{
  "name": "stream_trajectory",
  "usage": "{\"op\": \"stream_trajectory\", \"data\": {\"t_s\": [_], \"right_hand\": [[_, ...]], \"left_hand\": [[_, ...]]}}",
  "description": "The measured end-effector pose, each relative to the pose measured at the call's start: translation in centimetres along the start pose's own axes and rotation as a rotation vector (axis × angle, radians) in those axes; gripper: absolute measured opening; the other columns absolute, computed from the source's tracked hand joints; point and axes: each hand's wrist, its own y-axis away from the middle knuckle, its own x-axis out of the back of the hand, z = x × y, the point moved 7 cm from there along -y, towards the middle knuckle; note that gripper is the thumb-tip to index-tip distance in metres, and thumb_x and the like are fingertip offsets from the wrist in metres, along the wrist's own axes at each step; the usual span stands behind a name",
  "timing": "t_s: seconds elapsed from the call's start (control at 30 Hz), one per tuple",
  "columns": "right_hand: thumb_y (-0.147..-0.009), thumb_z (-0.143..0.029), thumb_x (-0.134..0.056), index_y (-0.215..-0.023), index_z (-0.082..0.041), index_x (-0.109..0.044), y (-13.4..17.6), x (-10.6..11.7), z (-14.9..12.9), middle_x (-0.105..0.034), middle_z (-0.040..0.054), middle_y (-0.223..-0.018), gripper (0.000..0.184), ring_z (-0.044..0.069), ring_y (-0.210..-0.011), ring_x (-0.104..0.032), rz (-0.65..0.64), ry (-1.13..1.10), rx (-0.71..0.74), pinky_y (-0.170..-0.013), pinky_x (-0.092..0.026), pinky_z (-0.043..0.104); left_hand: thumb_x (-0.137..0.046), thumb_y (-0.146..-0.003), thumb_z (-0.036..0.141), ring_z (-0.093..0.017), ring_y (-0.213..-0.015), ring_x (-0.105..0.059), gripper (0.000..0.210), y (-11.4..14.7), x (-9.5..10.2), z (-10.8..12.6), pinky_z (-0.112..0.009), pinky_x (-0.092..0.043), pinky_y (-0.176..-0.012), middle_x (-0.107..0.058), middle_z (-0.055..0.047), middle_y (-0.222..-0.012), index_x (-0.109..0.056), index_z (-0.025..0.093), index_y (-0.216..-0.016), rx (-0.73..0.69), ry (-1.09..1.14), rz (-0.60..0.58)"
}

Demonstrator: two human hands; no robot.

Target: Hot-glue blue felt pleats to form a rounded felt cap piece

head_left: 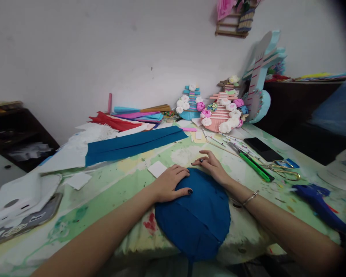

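A round piece covered in dark blue paper (200, 209) lies at the table's front edge, with a seam across it and a narrow strip hanging from its near end. My left hand (174, 182) rests on its upper left edge, fingers flat and thumb stretched over the surface. At the upper right rim is my right hand (212, 167), its fingers apart and slightly bent, the palm side partly hidden. Neither hand grips anything. Beyond them stretches a long sheet of the same blue paper (132, 144). A small white card (157, 169) lies just past my left hand.
To the right lie a green utility knife (256, 167), scissors (288, 169), a black phone (263, 149) and a blue glue gun (320, 204). Violin-shaped decorations with paper flowers (222, 113) stand at the back. Colored paper (115, 122) is piled back left.
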Motion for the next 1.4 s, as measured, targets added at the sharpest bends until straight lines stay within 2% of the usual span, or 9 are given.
{"op": "stream_trajectory", "data": {"t_s": [0.2, 0.4, 0.6, 0.7, 0.83, 0.97, 1.07, 1.27, 1.4], "right_hand": [[-0.088, -0.033, -0.044, -0.118, -0.021, -0.04, 0.1, -0.1, -0.5, -0.072, 0.0055, -0.085, 0.033, 0.024, -0.099, -0.063, -0.003, 0.098, 0.033, -0.094, -0.039, 0.042], [-0.09, -0.03, -0.043, -0.12, -0.021, -0.039, 0.1, -0.3, -0.8, -0.067, 0.0034, -0.088, 0.032, 0.022, -0.088, -0.068, -0.012, 0.188, 0.069, -0.085, -0.042, 0.038], [-0.091, -0.034, -0.041, -0.131, -0.018, -0.028, 0.7, 0.3, -1.5, -0.068, 0.0065, -0.092, 0.045, 0.023, -0.093, -0.066, 0.083, 0.186, 0.1, -0.084, -0.044, 0.038], [-0.091, -0.033, -0.04, -0.13, -0.018, -0.029, 0.8, 0.6, -1.7, -0.07, 0.0072, -0.09, 0.043, 0.023, -0.097, -0.063, 0.111, 0.194, 0.105, -0.087, -0.042, 0.039], [-0.09, -0.03, -0.042, -0.128, -0.018, -0.032, 0.7, 0.0, -1.5, -0.071, 0.0049, -0.083, 0.041, 0.023, -0.088, -0.065, 0.045, 0.211, 0.101, -0.085, -0.042, 0.038], [-0.089, -0.03, -0.046, -0.127, -0.017, -0.035, 0.7, -0.2, -1.7, -0.071, 0.0056, -0.082, 0.042, 0.024, -0.092, -0.064, 0.025, 0.218, 0.112, -0.087, -0.04, 0.04], [-0.089, -0.032, -0.047, -0.127, -0.018, -0.035, 0.8, 0.2, -1.8, -0.072, 0.0061, -0.084, 0.043, 0.024, -0.091, -0.064, 0.069, 0.18, 0.115, -0.085, -0.042, 0.039], [-0.087, -0.041, -0.05, -0.12, -0.021, -0.037, 0.8, 3.9, -1.1, -0.073, 0.0082, -0.091, 0.041, 0.023, -0.09, -0.063, 0.351, 0.036, 0.07, -0.084, -0.044, 0.04], [-0.083, -0.044, -0.051, -0.114, -0.022, -0.037, 0.9, 6.3, -0.5, -0.072, 0.0082, -0.091, 0.04, 0.021, -0.085, -0.063, 0.492, -0.065, 0.008, -0.079, -0.046, 0.037]], "left_hand": [[-0.045, -0.09, 0.056, -0.029, -0.117, -0.047, 0.053, 0.0, 0.0, 0.0, -0.045, -0.036, -0.105, -0.057, -0.014, -0.127, -0.054, 0.013, -0.12, -0.002, -0.01, -0.003], [-0.046, -0.09, 0.055, -0.029, -0.118, -0.048, 0.051, 0.0, -0.1, -0.2, -0.045, -0.034, -0.106, -0.056, -0.014, -0.127, -0.053, 0.015, -0.121, 0.003, -0.011, -0.005], [-0.046, -0.092, 0.051, -0.027, -0.123, -0.046, 0.05, 0.2, 0.2, -0.3, -0.044, -0.035, -0.107, -0.052, -0.012, -0.133, -0.046, 0.02, -0.132, 0.015, 0.095, 0.015], [-0.041, -0.094, 0.046, -0.024, -0.123, -0.048, 0.049, 0.3, 0.9, -1.4, -0.041, -0.038, -0.106, -0.05, -0.011, -0.137, -0.041, 0.021, -0.137, 0.058, 0.199, 0.101], [-0.04, -0.095, 0.039, -0.025, -0.12, -0.051, 0.038, 0.8, 2.1, -4.0, -0.041, -0.039, -0.104, -0.056, -0.012, -0.129, -0.054, 0.019, -0.124, 0.135, 0.198, 0.187], [-0.047, -0.089, 0.033, -0.025, -0.112, -0.056, 0.032, 1.6, 2.4, -6.6, -0.043, -0.041, -0.101, -0.063, -0.011, -0.118, -0.063, 0.018, -0.111, 0.172, 0.18, 0.054], [-0.056, -0.083, 0.031, -0.024, -0.115, -0.056, 0.031, 2.3, 2.8, -7.8, -0.043, -0.039, -0.103, -0.063, -0.009, -0.121, -0.065, 0.02, -0.111, 0.193, 0.225, -0.048], [-0.071, -0.07, 0.025, -0.028, -0.133, -0.041, 0.067, 3.5, 3.4, -7.8, -0.046, -0.03, -0.112, -0.046, -0.007, -0.144, -0.051, 0.028, -0.133, 0.211, 0.217, -0.244], [-0.071, -0.072, 0.028, -0.028, -0.128, -0.045, 0.062, 3.7, 3.7, -8.2, -0.046, -0.034, -0.108, -0.05, -0.008, -0.138, -0.052, 0.028, -0.132, 0.248, 0.184, -0.226]]}}
